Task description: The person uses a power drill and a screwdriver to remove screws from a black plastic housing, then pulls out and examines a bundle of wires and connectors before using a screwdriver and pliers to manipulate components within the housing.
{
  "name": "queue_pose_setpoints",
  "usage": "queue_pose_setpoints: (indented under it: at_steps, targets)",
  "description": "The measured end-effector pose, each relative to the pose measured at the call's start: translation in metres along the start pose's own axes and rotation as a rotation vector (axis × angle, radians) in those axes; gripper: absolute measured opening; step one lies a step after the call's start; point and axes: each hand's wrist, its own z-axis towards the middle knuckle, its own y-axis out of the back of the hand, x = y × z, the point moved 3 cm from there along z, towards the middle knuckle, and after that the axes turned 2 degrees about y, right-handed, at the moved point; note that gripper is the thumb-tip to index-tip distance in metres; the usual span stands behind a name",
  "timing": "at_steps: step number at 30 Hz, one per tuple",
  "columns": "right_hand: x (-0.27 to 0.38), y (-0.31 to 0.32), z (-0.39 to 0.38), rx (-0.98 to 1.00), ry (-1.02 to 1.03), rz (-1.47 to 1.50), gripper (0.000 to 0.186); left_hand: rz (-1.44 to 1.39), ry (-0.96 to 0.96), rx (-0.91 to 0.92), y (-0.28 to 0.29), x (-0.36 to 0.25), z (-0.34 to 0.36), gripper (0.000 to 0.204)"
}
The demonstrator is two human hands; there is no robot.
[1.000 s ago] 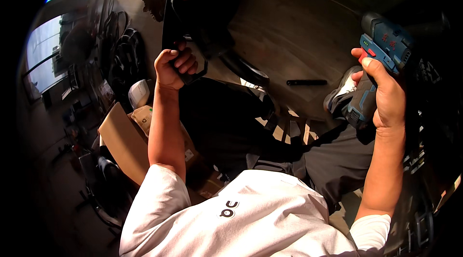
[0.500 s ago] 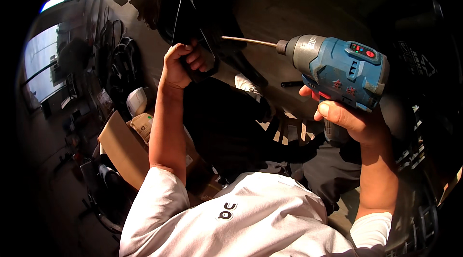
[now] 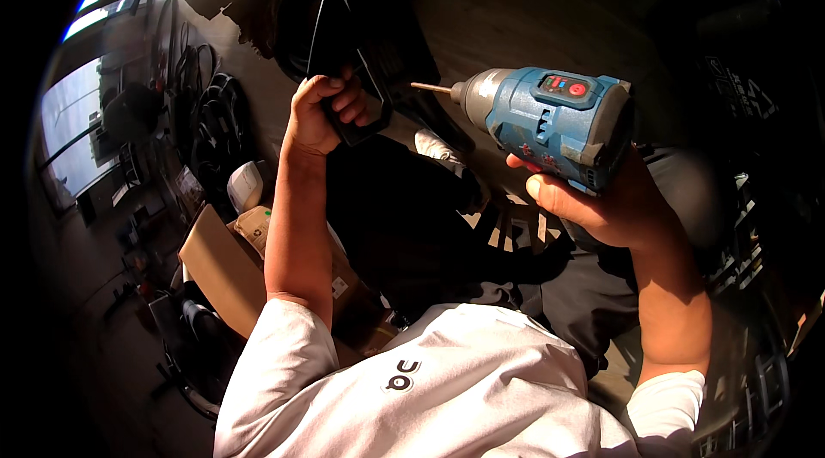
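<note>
Bright windows (image 3: 73, 127) stand at left; shadow dims the floor (image 3: 481, 24).

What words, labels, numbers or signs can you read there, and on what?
I won't copy wording or brands; it stands here:
Drill: red characters on its side, pale marking on its nose.
Shirt: dark chest logo.
Dark panel at right: pale arrow sign; marks beside it too blurred to read.
Carton: label too small to read.

Black letters (image 3: 402, 375) are marking the shirt (image 3: 490, 389), bottom centre; red characters (image 3: 543, 155), the drill (image 3: 559, 121), centre right; pale arrows (image 3: 760, 100), a dark surface (image 3: 718, 127), upper right.
</note>
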Motion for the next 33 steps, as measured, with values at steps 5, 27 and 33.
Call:
queue_pose_setpoints:
  at_steps: [5, 27, 33]
  targets:
    - [0.009, -0.004, -0.003, -0.119, 0.306, -0.386, 0.028, 0.002, 0.016, -0.003, -0.004, 0.0, 0.002, 0.016]
    - [0.032, 0.004, 0.013, -0.131, 0.3, -0.342, 0.013, -0.024, 0.046, -0.025, -0.009, -0.002, 0.003, 0.018]
    - [0.029, 0.004, 0.008, -0.106, 0.325, -0.45, 0.016, -0.019, 0.038, 0.029, -0.007, 0.0, 0.004, 0.018]
